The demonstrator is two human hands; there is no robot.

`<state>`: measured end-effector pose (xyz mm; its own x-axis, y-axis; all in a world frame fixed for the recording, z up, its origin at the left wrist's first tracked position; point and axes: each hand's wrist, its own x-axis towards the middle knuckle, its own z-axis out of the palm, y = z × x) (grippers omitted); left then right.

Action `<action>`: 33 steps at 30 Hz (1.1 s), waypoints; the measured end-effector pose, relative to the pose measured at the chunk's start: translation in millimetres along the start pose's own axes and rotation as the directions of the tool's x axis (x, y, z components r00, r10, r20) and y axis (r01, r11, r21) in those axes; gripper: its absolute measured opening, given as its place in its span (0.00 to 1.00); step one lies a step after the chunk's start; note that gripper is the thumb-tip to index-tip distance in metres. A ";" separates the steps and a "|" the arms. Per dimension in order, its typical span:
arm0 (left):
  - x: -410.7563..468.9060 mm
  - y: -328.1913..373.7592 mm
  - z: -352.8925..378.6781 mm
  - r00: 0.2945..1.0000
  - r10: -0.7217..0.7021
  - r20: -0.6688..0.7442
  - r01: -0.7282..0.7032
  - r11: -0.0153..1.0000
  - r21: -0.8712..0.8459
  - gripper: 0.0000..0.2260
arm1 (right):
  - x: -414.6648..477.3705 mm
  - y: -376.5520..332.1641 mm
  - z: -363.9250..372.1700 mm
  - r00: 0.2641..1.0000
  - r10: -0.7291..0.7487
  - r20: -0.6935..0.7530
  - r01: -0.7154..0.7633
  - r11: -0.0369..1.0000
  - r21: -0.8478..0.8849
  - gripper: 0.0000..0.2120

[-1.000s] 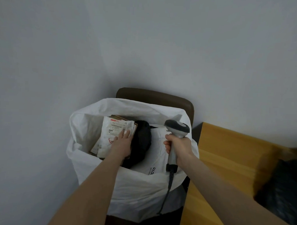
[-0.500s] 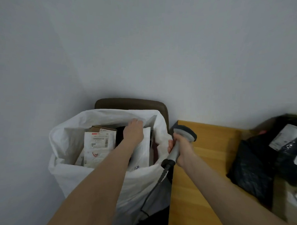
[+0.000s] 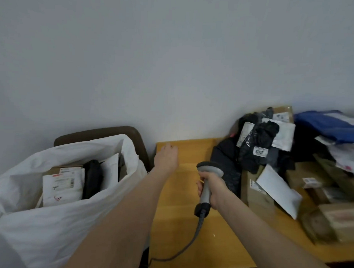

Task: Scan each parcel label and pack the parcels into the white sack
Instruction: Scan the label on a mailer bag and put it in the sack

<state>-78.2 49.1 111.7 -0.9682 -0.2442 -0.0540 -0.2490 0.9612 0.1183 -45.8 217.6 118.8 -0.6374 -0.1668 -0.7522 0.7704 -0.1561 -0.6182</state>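
The scanner [image 3: 210, 169] is gripped by the right hand [image 3: 215, 188]; the left hand [image 3: 167, 156] is held open, empty. The parcel [image 3: 249, 156], likely soft, is best pinched.

One white sack [image 3: 48, 229], one scanner [image 3: 209, 169], one table [image 3: 175, 210], one chair [image 3: 104, 131]

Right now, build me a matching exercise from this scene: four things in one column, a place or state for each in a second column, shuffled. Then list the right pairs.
Column one
1. left hand
2. scanner
3. white sack
4. blue parcel

Column two
A. at the far right of the view
B. left of the wooden table, mouth open
C. gripped by the right hand
D. open and empty, above the table

Pairs: 1-D, 2-C, 3-B, 4-A
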 end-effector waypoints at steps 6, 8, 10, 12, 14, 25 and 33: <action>-21.2 121.1 15.7 0.992 0.124 0.009 -0.124 0.992 -0.015 0.19 | -20.3 -19.6 -115.4 0.994 -0.044 -0.104 0.048 0.998 0.036 0.08; -25.8 154.8 19.8 0.988 0.150 0.026 -0.149 0.989 -0.025 0.19 | -23.5 -26.8 -150.0 0.982 -0.081 -0.168 0.091 0.995 0.050 0.06; -27.6 182.7 24.2 0.981 0.186 0.050 -0.184 0.982 -0.043 0.21 | -24.9 -35.2 -180.0 0.961 -0.133 -0.241 0.144 0.989 0.029 0.05; -25.4 202.7 29.5 0.972 0.224 0.066 -0.221 0.974 -0.052 0.21 | -23.3 -45.2 -203.2 0.938 -0.170 -0.301 0.182 0.983 0.012 0.06; -18.1 217.3 35.0 0.968 0.238 0.077 -0.232 0.969 -0.083 0.21 | -17.8 -57.7 -220.2 0.919 -0.190 -0.345 0.210 0.977 0.024 0.07; 102.7 257.1 91.0 0.956 0.067 0.285 0.080 0.876 -0.476 0.45 | 82.9 -132.3 -250.8 0.857 -0.182 -0.482 0.215 0.977 0.013 0.08; 168.1 256.5 132.7 0.906 -0.037 0.421 0.319 0.713 -0.624 0.42 | 136.7 -162.4 -244.6 0.892 -0.162 -0.421 0.201 0.978 0.050 0.07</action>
<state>-301.8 271.7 1.4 -0.8586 -0.2031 -0.4707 -0.5009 0.5275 0.6861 -254.6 458.3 60.5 -0.6877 0.2868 -0.6670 0.6247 -0.2344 -0.7448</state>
